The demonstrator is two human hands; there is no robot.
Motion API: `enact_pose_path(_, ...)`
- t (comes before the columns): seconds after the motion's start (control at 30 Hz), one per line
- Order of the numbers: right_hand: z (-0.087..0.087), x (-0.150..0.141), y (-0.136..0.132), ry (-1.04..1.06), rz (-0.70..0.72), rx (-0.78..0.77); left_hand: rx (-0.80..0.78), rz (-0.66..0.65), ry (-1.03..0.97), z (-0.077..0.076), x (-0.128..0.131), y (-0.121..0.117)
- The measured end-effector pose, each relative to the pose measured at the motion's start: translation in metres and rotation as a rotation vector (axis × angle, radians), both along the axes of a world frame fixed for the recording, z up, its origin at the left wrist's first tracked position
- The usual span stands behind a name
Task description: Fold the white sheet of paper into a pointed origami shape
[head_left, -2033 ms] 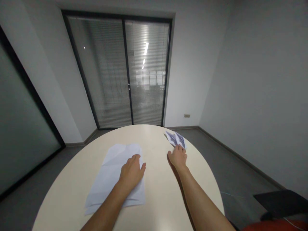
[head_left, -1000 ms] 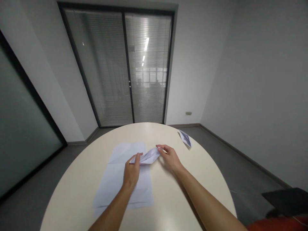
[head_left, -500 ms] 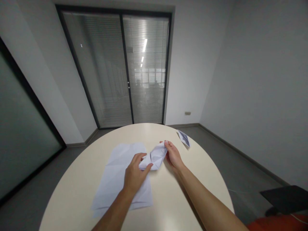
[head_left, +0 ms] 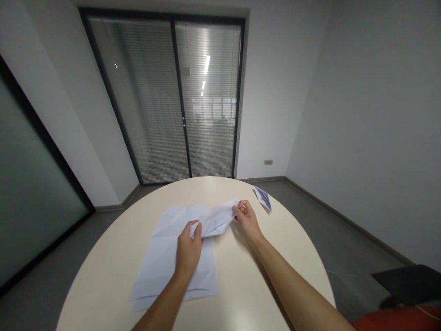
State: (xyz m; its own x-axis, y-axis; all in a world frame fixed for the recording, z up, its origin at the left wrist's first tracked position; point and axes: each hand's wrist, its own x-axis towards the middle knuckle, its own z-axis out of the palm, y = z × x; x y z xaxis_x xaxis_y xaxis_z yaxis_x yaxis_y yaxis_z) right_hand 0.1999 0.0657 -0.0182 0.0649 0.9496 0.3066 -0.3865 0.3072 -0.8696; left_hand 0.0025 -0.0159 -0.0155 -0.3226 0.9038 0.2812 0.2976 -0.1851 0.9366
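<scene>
A folded piece of white paper (head_left: 217, 219) is stretched between my two hands above the table. My left hand (head_left: 189, 246) pinches its left end between thumb and fingers. At its upper right end, my right hand (head_left: 247, 220) is closed on a corner. The folded paper looks slightly blurred, so its exact creases are hard to make out. Beneath my left hand and forearm lie white paper sheets (head_left: 161, 257) with crease lines, stacked a little out of line.
The round cream table (head_left: 255, 294) has a small folded paper piece (head_left: 263, 198) near its far right edge. A dark flat object (head_left: 409, 285) and something red (head_left: 392, 319) are at the lower right, beyond the table. Glass doors with blinds (head_left: 161, 101) stand behind.
My left hand has shifted left and closed to a pinch at the paper's end. The folded paper has turned and now spans more widely between my hands.
</scene>
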Motion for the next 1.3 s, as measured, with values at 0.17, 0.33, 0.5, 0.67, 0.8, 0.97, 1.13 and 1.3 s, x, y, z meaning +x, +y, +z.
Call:
enact_pose_path(0.17, -0.008, -0.001, -0.002, -0.385, -0.040, 0.130, 0.084, 0.106, 0.070, 0.005, -0.006, 0.003)
enact_pose_path(0.33, -0.013, 0.000, -0.005, -0.621, -0.112, 0.103, 0.073, 0.051, 0.070, 0.007, -0.004, -0.001)
enact_pose_path(0.5, -0.014, 0.004, -0.003, -0.637, -0.134, 0.081, 0.045, 0.026, -0.067, 0.010, -0.003, -0.002)
enact_pose_path(0.67, 0.004, -0.001, -0.008, -0.196, 0.041, -0.028, -0.116, 0.096, -0.552, 0.015, -0.013, 0.005)
enact_pose_path(0.8, 0.029, -0.006, -0.019, 0.139, 0.195, -0.130, -0.187, 0.063, -0.960, 0.029, -0.022, 0.005)
enact_pose_path(0.97, 0.038, -0.001, -0.022, 0.344, 0.269, -0.102, -0.262, -0.085, -1.126, 0.041, -0.025, 0.002)
enact_pose_path(1.13, 0.035, 0.002, -0.021, 0.360, 0.287, -0.074, -0.239, -0.125, -1.169, 0.040, -0.024, 0.004)
enact_pose_path(1.3, 0.030, -0.005, -0.022, 0.201, 0.258, -0.146, -0.196, -0.162, -1.216, 0.048, -0.022, 0.000)
